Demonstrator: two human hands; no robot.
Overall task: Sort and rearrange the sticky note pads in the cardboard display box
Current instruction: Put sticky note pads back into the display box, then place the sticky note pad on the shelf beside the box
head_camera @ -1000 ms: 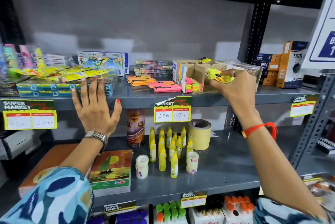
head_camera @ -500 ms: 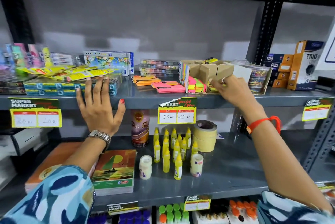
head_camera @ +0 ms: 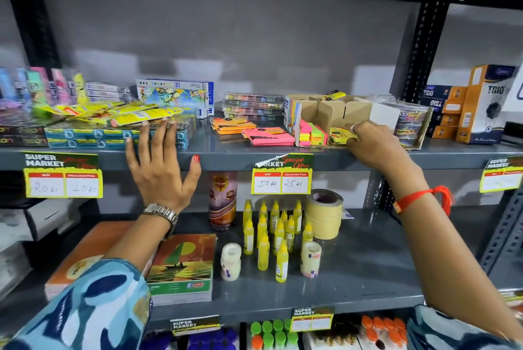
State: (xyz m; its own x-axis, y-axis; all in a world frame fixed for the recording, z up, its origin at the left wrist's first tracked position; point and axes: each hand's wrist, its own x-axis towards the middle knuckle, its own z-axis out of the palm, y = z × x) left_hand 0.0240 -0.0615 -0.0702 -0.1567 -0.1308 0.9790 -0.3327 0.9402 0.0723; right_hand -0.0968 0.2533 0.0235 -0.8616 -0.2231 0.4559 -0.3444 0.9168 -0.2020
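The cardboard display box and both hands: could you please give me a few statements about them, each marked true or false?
1. The right hand holds a yellow pad at the cardboard display box. True.
2. The left hand grips a pink pad. False: it rests open on the shelf edge.
3. Pink pads lie on the shelf left of the box. True.
4. The box stands on the lower shelf. False: it is on the upper one.
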